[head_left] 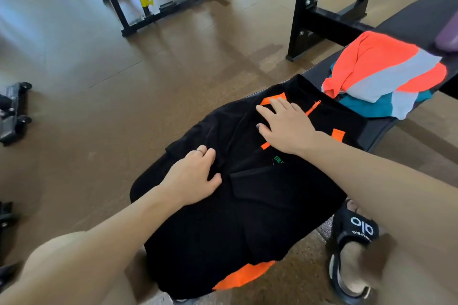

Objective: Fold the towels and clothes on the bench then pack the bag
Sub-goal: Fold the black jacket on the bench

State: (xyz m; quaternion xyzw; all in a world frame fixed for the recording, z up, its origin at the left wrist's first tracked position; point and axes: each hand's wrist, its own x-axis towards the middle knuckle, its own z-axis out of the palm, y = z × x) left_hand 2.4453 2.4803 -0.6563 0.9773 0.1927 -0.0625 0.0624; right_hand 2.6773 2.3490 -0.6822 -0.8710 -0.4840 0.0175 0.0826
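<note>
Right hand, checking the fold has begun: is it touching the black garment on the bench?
Touching. The head view shows the right hand lying flat, fingers spread, directly on the black garment, with no gap beneath the palm.

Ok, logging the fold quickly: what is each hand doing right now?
Left hand: open, fingers resting flat on the black shirt.
Right hand: open, palm pressing flat on the black shirt, holding nothing.

Bare arms, one ring, one sandal

I see no sleeves; a thin ring (pixel 199 151) on my left hand (pixel 192 176), a black sandal (pixel 353 252) with white lettering.
</note>
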